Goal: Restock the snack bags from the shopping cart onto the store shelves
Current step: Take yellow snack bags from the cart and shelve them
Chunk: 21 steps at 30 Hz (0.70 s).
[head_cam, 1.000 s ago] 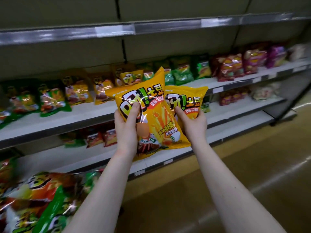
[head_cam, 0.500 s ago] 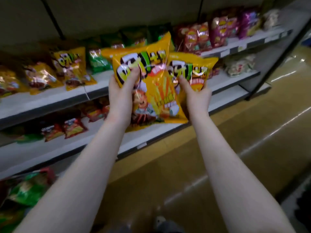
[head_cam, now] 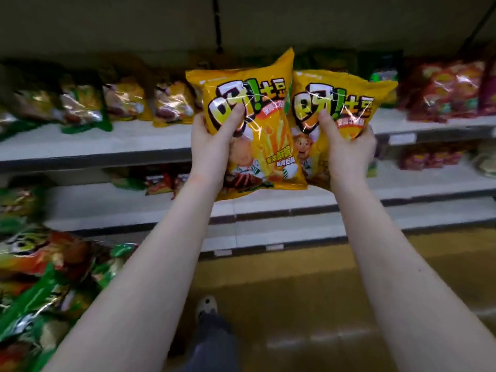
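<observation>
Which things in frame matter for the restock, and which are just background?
Job: left hand gripping left yellow bag; right hand gripping right yellow bag; shelf; bag pile lower left, likely cart stock.
Background: red bags already shelved; shoe; floor.

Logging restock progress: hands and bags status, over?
Left hand grips left yellow bag. Right hand grips right yellow bag. Both before middle shelf, unplaced. No obstruction seen.

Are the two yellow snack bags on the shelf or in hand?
Held: left hand grips the left bag, right hand the right bag, both upright.
</observation>
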### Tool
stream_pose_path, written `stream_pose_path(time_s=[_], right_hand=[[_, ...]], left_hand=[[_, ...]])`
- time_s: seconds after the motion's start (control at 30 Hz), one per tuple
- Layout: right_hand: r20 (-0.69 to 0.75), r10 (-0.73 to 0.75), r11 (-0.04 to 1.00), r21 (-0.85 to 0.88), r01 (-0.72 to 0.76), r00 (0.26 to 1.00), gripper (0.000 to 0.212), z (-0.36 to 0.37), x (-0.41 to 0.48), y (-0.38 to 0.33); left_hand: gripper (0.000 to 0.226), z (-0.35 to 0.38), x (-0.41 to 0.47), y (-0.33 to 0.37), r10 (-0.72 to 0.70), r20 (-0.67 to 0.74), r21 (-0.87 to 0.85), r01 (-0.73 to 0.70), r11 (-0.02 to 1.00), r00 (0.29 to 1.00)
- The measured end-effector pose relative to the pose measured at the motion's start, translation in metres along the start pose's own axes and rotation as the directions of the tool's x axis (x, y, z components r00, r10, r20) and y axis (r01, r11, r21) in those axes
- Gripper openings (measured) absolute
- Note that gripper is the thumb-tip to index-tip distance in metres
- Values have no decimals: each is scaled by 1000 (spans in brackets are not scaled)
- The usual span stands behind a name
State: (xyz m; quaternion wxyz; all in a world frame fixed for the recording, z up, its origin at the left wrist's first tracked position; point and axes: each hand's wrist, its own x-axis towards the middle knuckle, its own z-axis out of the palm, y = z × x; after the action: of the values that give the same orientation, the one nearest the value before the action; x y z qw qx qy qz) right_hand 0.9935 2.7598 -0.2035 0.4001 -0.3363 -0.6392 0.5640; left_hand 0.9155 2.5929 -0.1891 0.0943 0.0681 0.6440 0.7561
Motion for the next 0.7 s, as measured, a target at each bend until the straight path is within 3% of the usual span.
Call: stream_pose_path(time_s=[0.17,0.23,0.33,0.47,0.57,0.7], right_hand=[[187,-54,999,15,52,981,28,142,-4,-10],[243,-51,999,3,52,969,38,201,-4,-6],[272,-36,999,-27,45,962,64,276,-2,-1],[305,14,999,-52,2,952,53,337,9,17],[305,53,996,-83,-28,951,66,366,18,35],[315,118,989,-126,-82,942,62,392,29,62]], left_hand=[[81,-109,84,28,83,-259,97,-60,993,962],[78,-154,121,35,102,-324,142,-58,988,940],[57,-204,174,33,116,-340,186,-55,981,933],[51,-238,233,17,121,-356,283,-16,959,927],[66,-249,268,-4,96,-369,293,18,956,924],[59,-251,300,-34,64,-376,282,48,958,924]])
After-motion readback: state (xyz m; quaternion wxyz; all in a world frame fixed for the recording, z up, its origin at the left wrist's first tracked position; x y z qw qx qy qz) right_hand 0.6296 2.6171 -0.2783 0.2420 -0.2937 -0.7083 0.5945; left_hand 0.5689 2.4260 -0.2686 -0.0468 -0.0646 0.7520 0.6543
